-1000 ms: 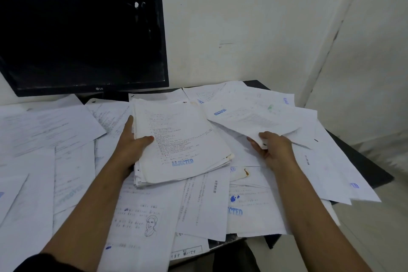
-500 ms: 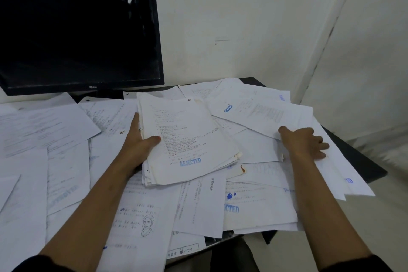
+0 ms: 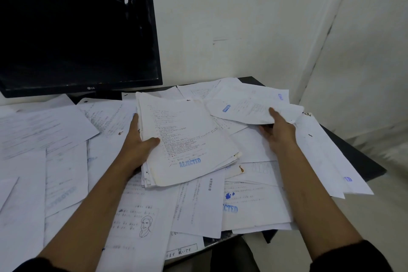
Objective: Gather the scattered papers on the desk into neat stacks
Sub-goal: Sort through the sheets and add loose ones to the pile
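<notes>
Far left: black flat monitor point(image 3: 75, 35) at wall, loose white printed sheets point(image 3: 42, 130) spread flat over dark desk point(image 3: 362, 161). Centre: your left hand point(image 3: 136, 141) gripped thick gathered white paper stack point(image 3: 189, 139), thumb on top, blue REJECTED stamp near. Right: your right hand point(image 3: 278, 130) pinched single blue-stamped white sheet point(image 3: 254, 106), raised off pile. Progress, judged: one stack begun; most papers ungathered.

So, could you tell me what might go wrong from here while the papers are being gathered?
1. The right hand pinches only one corner of a lifted sheet; it may crease or slip as it moves.
2. Several sheets overhang the desk at its right edge and could slide to the floor if nudged.
3. The stack gripped by the left hand looks uneven, so pages may fan out.
</notes>
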`<state>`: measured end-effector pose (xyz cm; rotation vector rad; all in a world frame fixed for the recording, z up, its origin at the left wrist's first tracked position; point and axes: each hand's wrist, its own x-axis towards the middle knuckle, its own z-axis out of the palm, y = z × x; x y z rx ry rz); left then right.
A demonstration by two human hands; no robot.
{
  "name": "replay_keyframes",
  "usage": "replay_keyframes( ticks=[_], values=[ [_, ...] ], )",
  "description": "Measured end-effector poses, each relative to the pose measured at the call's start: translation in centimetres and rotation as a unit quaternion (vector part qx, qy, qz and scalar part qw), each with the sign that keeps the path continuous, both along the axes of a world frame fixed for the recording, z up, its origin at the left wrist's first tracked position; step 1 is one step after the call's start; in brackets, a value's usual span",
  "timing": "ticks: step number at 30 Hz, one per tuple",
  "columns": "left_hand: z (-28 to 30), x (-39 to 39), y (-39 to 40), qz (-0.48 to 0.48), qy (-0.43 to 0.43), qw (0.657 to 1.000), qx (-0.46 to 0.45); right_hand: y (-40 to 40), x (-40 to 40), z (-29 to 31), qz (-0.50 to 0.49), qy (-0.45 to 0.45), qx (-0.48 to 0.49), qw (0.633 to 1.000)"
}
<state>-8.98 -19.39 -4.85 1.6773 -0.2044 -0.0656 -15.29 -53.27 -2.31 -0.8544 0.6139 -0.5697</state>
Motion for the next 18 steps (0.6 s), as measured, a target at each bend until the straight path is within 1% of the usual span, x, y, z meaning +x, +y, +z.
replay_keyframes(
  ticks=[2, 5, 6, 9, 12, 14, 15, 16, 18],
  values=[
    [-0.2, 0.2, 0.2, -0.004, 0.004, 1.0, 0.001, 0.2, 0.6, -0.1, -0.007, 0.018, -0.014, 1.0],
    [-0.3, 0.4, 0.4, -0.011, 0.008, 1.0, 0.006, 0.1, 1.0, -0.7, -0.066, 0.064, -0.074, 0.993],
    [-0.3, 0.5, 0.5, -0.013, 0.009, 1.0, 0.004, 0.0, 1.1, -1.0, -0.09, 0.066, -0.078, 0.991],
    [-0.4, 0.7, 0.7, -0.023, 0.015, 1.0, -0.001, -0.7, 1.0, -1.4, -0.159, 0.037, -0.028, 0.986],
    [-0.4, 0.8, 0.7, -0.025, 0.019, 1.0, -0.004, -0.6, 0.6, -1.1, -0.198, -0.026, 0.011, 0.98],
    [-0.4, 0.8, 0.7, -0.025, 0.024, 0.999, -0.005, -0.4, 0.5, -0.9, -0.186, -0.069, 0.033, 0.98],
    [-0.3, 0.8, 0.7, -0.024, 0.025, 0.999, -0.005, -0.2, 0.3, -0.6, -0.163, -0.084, 0.043, 0.982],
    [-0.4, 0.8, 0.7, -0.025, 0.025, 0.999, -0.008, 0.1, 0.3, -0.5, -0.13, -0.098, 0.053, 0.985],
    [-0.3, 0.8, 0.7, -0.021, 0.029, 0.999, -0.017, 0.7, 0.3, -0.1, -0.048, -0.088, 0.043, 0.994]
  ],
)
